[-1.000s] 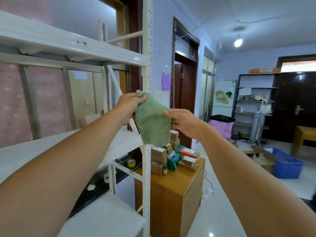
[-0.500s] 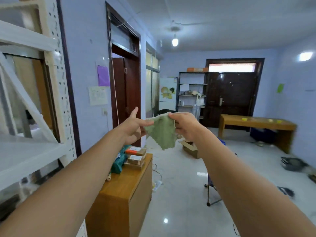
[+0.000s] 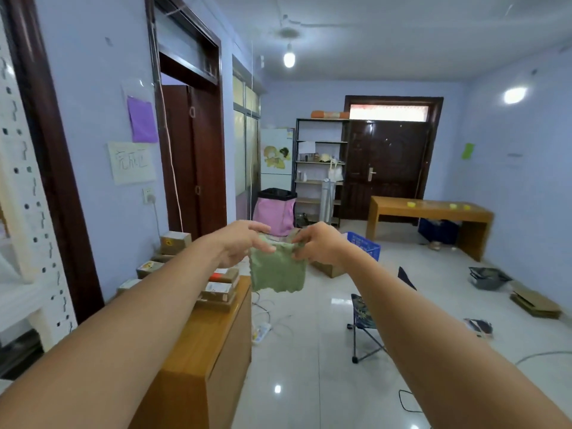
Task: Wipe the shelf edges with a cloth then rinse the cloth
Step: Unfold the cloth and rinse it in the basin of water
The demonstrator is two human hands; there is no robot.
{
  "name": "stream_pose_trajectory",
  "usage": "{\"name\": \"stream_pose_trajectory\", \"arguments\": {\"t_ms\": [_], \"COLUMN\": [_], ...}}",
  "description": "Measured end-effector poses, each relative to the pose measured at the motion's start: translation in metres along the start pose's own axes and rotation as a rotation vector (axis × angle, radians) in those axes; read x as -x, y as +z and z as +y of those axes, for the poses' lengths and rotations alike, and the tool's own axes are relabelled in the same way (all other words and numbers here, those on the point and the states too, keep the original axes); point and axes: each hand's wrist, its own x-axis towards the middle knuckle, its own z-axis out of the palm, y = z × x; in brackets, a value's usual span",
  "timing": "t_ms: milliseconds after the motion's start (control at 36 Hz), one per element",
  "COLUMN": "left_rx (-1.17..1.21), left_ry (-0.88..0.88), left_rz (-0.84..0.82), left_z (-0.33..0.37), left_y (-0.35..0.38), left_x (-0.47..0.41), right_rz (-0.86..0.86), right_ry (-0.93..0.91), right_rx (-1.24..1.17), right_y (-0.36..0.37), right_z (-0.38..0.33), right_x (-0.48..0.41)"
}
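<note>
Turned away, carrying the green cloth [image 3: 277, 269].
The left hand [image 3: 240, 243] and right hand [image 3: 318, 243] pinch its top corners; the white shelf rack [image 3: 34, 212] has slid far left. Wiping seemingly done, rinse pending.

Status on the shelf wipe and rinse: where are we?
Wiping is probably over: the shelf sits at the view's far left edge, with neither hand on it. In hand: the left hand and right hand pinch the top corners of the green cloth, which hangs spread in the air. Left: the rinse; no water source is in view.
</note>
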Motion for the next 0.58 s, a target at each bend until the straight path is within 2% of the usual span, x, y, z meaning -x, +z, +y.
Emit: {"name": "stream_pose_trajectory", "arguments": {"t_ms": [56,139,250,361,583], "left_rx": [-0.258,-0.573,-0.705,-0.550,0.105], "left_ry": [0.028,0.131,0.206,0.224,-0.130], "left_rz": [-0.024,0.092,0.172,0.085,-0.082], "left_z": [-0.010,-0.029,-0.065,-0.100,-0.222], "left_y": [-0.001,-0.006,-0.034,-0.065,-0.099], "left_x": [-0.015,-0.048,-0.097,-0.144,-0.228], "right_rz": [-0.018,-0.021,-0.033,-0.094,-0.150], "right_ry": [-0.007,0.009,0.015,0.096,0.347], "right_rx": [0.145,0.232,0.233,0.024,-0.754], "right_y": [0.009,0.026,0.056,0.085,0.194], "right_z": [0.005,0.018,0.037,0.056,0.114], "right_x": [-0.014,-0.041,-0.085,-0.130,-0.178]}}
